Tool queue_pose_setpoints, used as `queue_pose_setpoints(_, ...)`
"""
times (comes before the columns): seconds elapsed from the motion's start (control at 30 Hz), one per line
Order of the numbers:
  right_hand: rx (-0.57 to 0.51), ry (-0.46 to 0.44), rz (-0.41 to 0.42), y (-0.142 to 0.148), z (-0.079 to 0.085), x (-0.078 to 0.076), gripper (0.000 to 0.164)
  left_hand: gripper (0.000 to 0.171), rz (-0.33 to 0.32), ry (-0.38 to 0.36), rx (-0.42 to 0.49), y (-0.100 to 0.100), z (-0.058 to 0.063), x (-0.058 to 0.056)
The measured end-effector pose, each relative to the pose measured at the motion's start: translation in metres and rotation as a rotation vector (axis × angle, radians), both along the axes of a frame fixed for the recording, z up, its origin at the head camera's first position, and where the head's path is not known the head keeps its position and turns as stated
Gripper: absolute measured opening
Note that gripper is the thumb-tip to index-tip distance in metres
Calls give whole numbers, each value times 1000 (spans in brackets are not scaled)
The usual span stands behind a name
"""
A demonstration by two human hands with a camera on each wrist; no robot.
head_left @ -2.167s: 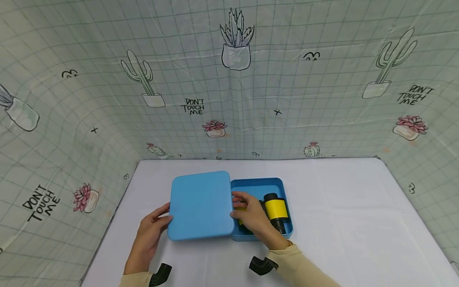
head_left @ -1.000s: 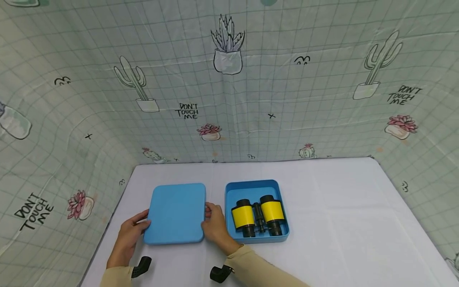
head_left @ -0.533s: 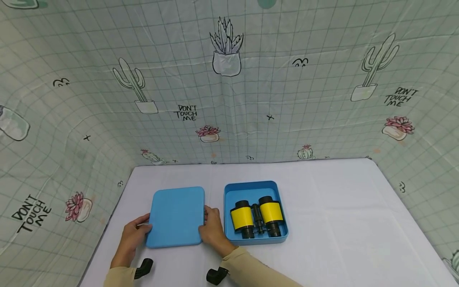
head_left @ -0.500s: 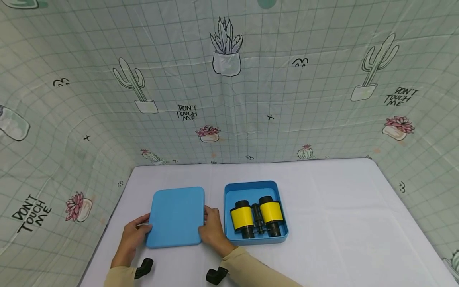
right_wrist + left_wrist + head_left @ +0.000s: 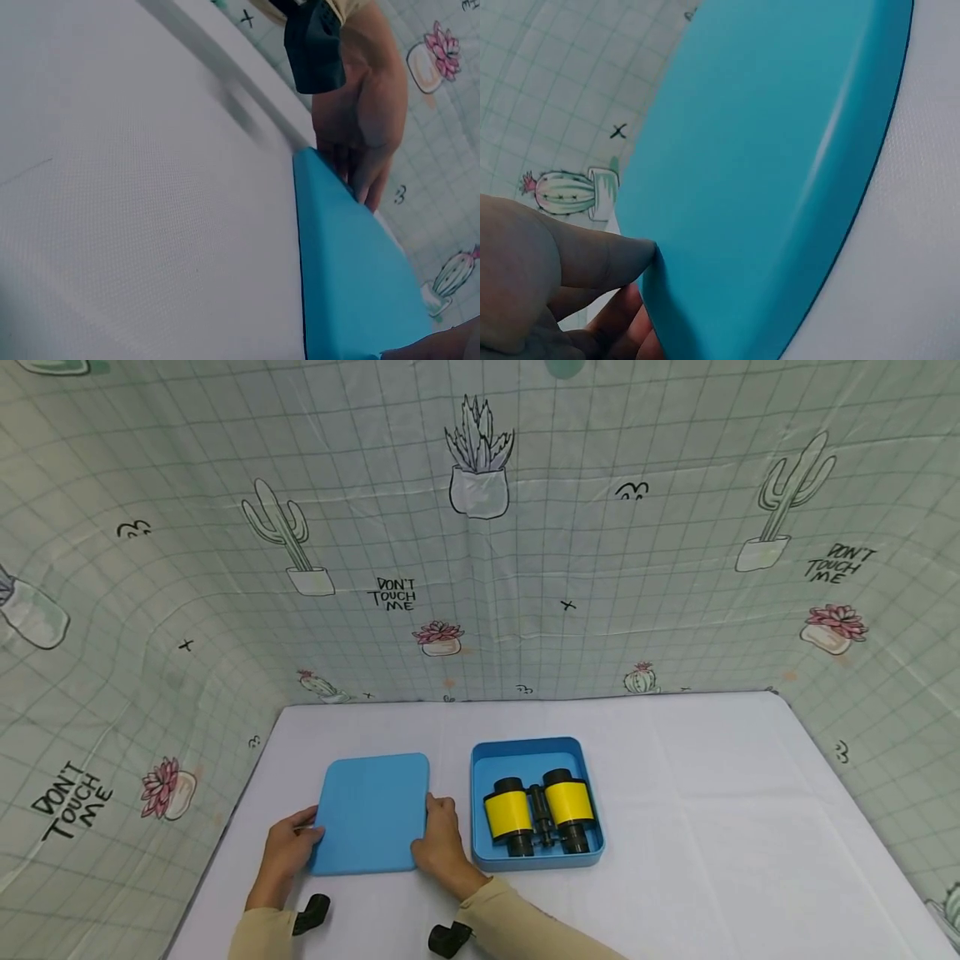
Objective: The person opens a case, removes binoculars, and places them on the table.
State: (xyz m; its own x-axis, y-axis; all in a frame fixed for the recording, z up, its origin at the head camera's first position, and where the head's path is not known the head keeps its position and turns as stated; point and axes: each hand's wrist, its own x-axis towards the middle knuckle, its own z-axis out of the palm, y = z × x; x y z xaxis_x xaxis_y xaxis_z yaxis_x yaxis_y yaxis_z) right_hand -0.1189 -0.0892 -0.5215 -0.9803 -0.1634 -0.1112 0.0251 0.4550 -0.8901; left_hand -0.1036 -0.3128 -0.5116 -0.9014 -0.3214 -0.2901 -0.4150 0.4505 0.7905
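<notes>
A flat blue box lid (image 5: 371,814) with rounded corners lies face up at the table's left, at or very near the cloth. My left hand (image 5: 285,853) pinches its left edge, thumb on top and fingers at the side, as the left wrist view shows with the lid (image 5: 742,180) close up. At the opposite edge my right hand (image 5: 444,845) grips the lid, its fingers mostly hidden. Right of that hand sits the open blue box (image 5: 525,750). Inside it rest black and yellow binoculars (image 5: 542,814), touched by neither hand.
A white cloth covers the table (image 5: 697,810). Behind and beside it hangs a grid-patterned curtain (image 5: 540,560) with cactus drawings. Black wrist-worn devices (image 5: 450,939) stick out near both cuffs.
Both hands have carried the lid left and down from partly over the box, uncovering the binoculars. Over the last half second the lid has hardly moved.
</notes>
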Motion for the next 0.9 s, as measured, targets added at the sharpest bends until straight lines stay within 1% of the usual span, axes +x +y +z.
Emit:
queue_pose_setpoints(0.13, -2, -2, 9, 0, 2, 3, 69, 44, 12, 19, -22, 3, 1, 0)
queue_pose_setpoints(0.27, -24, 18, 9, 2, 3, 6, 69, 44, 13, 31, -47, 7, 1, 1)
queue_pose_setpoints(0.37, -51, 14, 5, 4, 4, 8, 68, 43, 37, 45, -85, 8, 0, 0)
queue_pose_setpoints(0.47, -82, 8, -6, 8, 9, 9, 65, 42, 80, 97, -128, 11, 3, 1)
queue_pose_setpoints(0.57, -135, 10, -22, 13, 16, 9, 62, 40, 116, 175, -160, 18, 9, 3)
queue_pose_setpoints(0.7, -224, 14, -12, 23, 29, 12, 60, 37, 138, 278, -152, 36, 19, 2)
queue_pose_setpoints(0.8, -288, 14, 9, 34, 40, 14, 59, 36, 106, 339, -119, 54, 29, 2)
queue_pose_setpoints(0.9, -339, 19, 20, 49, 51, 14, 58, 36, 40, 365, -78, 73, 36, 2)
